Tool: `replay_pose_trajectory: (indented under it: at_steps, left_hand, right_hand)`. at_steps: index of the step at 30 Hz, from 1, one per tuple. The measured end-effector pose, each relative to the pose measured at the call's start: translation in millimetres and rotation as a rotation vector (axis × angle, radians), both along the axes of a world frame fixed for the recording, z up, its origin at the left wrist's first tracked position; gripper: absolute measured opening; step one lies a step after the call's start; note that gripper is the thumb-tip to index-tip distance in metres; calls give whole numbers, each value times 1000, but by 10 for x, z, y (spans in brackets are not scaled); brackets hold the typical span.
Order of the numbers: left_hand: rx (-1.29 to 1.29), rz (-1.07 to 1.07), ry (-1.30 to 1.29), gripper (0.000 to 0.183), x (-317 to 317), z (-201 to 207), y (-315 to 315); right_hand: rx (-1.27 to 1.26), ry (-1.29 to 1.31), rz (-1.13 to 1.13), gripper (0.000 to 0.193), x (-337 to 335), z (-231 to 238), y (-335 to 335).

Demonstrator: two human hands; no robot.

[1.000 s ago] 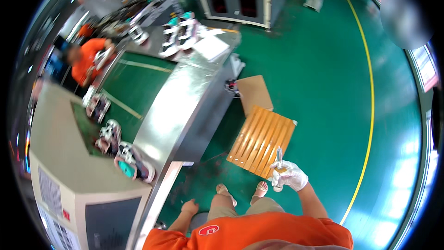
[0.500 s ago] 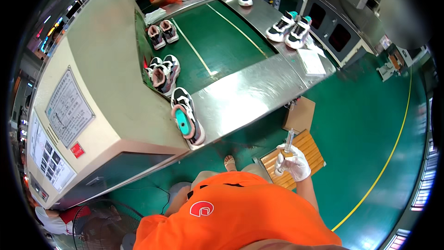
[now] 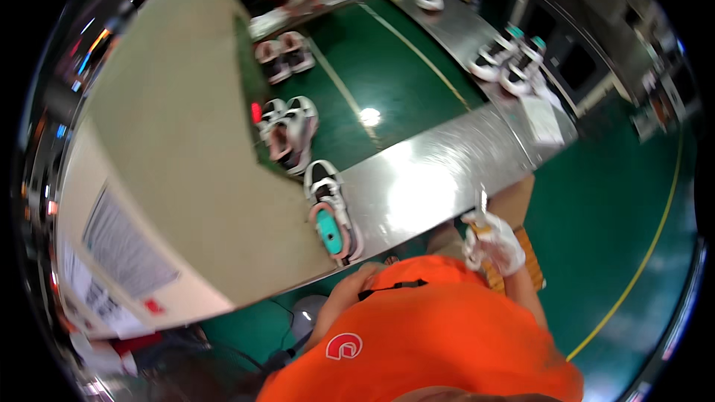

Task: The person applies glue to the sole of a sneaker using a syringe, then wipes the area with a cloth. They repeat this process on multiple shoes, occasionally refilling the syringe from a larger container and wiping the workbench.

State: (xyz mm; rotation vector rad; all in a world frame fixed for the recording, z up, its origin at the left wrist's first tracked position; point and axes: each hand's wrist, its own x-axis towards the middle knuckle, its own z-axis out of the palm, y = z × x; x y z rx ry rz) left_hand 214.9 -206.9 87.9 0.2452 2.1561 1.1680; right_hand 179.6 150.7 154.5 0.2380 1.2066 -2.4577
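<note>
My right hand [image 3: 494,244], in a white glove, is closed around a slim clear tool [image 3: 482,201] with a tan part at its lower end. It is raised beside the near edge of the metal workbench [image 3: 462,152]. What the tool is I cannot make out. My left hand [image 3: 363,280] is low in front of my orange shirt, by the bench edge; its fingers are smeared by motion. Nearest to it stands a black-and-white sneaker [image 3: 323,180] with a teal insert [image 3: 328,231] in its opening.
Two pairs of sneakers [image 3: 292,134] [image 3: 284,56] rest on the green belt [image 3: 395,59]. Another pair [image 3: 508,63] stands at right by a white pad [image 3: 542,120]. A beige machine housing [image 3: 171,134] borders the left. A slatted wooden seat [image 3: 532,259] is below my right hand. Across the bench, a person handles shoes.
The view has shifted, and I am closer to the bench. My right hand has risen toward the bench edge with the clear tool still in it. My left arm has come forward into view.
</note>
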Motion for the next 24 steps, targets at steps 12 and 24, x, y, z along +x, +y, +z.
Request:
replay_pose_trajectory:
  at_steps: [12, 24]
  left_hand:
    - [168, -96, 453, 24, -2410, 128, 2927]
    - [-49, -276, 602, 49, -4369, -865, 6340]
  right_hand:
    - [747, -34, -297, 52, -1589, -233, 2574]
    - [1657, 58, 278, 43, -3404, -1072, 4488]
